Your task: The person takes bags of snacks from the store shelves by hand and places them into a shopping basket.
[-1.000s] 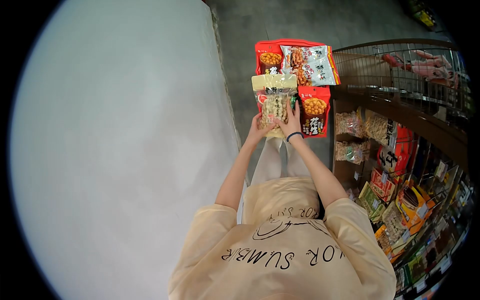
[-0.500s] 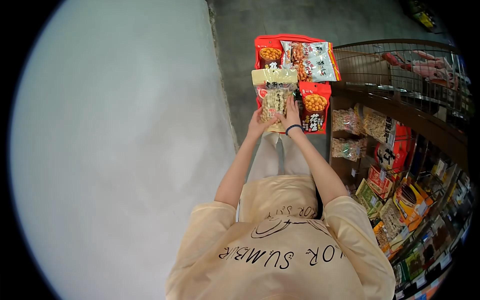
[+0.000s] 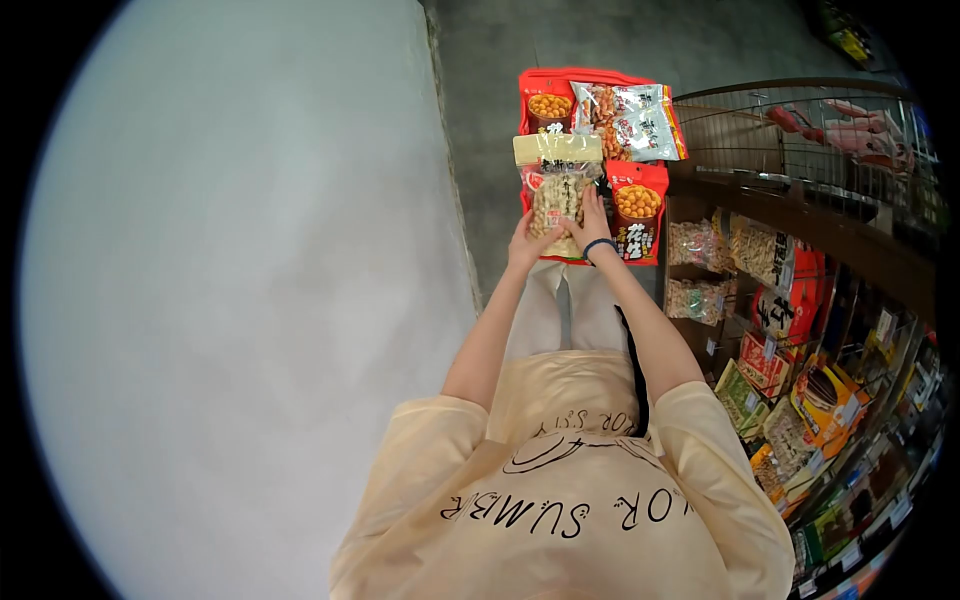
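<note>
A clear bag of peanuts with a pale yellow top is held between my two hands. My left hand grips its lower left edge, thumb on the front. My right hand, with a dark band at the wrist, grips its right side, thumb pressed on the front. The bag lies over the near left part of a red basket. Around it in the basket are a red snack pouch at the near right, another red pouch at the far left, and silver snack bags at the far right.
To the right stands a store shelf with bagged nuts and several other snack packs. A wire rack with pink packages juts out above it. A pale wall fills the left, and grey floor lies beyond the basket.
The basket, the peanut bag and both hands have shifted slightly to the right in view. My hold on the bag looks nearly the same.
</note>
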The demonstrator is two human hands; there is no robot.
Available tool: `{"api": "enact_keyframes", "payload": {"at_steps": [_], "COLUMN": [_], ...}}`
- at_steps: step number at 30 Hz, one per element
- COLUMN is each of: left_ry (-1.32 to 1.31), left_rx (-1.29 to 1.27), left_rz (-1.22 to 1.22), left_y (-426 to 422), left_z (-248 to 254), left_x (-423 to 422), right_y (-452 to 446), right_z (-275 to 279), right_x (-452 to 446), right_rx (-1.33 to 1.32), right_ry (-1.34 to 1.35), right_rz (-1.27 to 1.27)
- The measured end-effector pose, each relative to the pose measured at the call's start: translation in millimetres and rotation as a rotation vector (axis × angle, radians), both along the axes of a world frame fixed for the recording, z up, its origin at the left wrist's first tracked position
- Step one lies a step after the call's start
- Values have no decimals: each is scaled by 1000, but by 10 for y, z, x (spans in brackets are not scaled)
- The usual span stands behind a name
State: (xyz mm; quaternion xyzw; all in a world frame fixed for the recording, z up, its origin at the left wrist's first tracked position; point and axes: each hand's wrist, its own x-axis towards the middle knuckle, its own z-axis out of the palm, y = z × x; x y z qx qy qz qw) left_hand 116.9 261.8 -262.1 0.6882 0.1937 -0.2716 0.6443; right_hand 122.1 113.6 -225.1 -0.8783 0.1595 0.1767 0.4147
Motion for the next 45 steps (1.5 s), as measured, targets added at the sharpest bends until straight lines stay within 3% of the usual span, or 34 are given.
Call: {"api": "enact_keyframes", "payload": {"at_steps": [3,7,12,18,21,24,26,28,30,32,33,35,38,41,42,44,45], "left_ry": [-15,-85,49,35,-127,-353,-359,-433,-508,-336,-349,-324,-278,-234,-157,-74,-83], "left_rx": [128,108,89,197,291,371,321,305,288,130,107,0,70,101,20,-38,-83], "left_rz": [-28,19,82,-26,-172,-330,-314,-456,-591,-894,-918,-1202,-1439,-1565,-1494,-1427,-1390], "left_y": [-22,-67,-14,113,293,372,314,270,252,162,134,79,-24,-148,-205,-228,-294], "left_z": [171,313,476,712,889,895,1070,1216,1308,1304,1291,1163,1105,1054,1050,1096,1137], "left_x": [-65,-130,-147,-142,-204,-344,-469,-581,-673,-752,-771,-856,-932,-958,-981,-1029,-1024], "right_y": [10,52,137,193,129,26,-85,-195,-261,-327,-327,-324,-269,-92,-79,17,36], "right_z": [57,82,112,289,725,956,1013,1041,709,696,610,447,309,592,545,204,249], "right_x": [-29,-127,-339,-583,-756,-1293,-1650,-2054,-2625,-3114,-3372,-3810,-4194,-4076,-4106,-4270,-4253], "right_rx": [27,14,-50,6,94,207,244,207,110,148,157,202,371,298,304,167,187], "right_ry": [34,63,17,-68,-154,-209,-152,-137,-141,-237,-240,-203,-123,25,14,108,110], "right_rz": [-20,-57,-114,-163,-203,-431,-592,-795,-980,-1224,-1369,-1743,-2252,-2404,-2414,-2142,-2149]}}
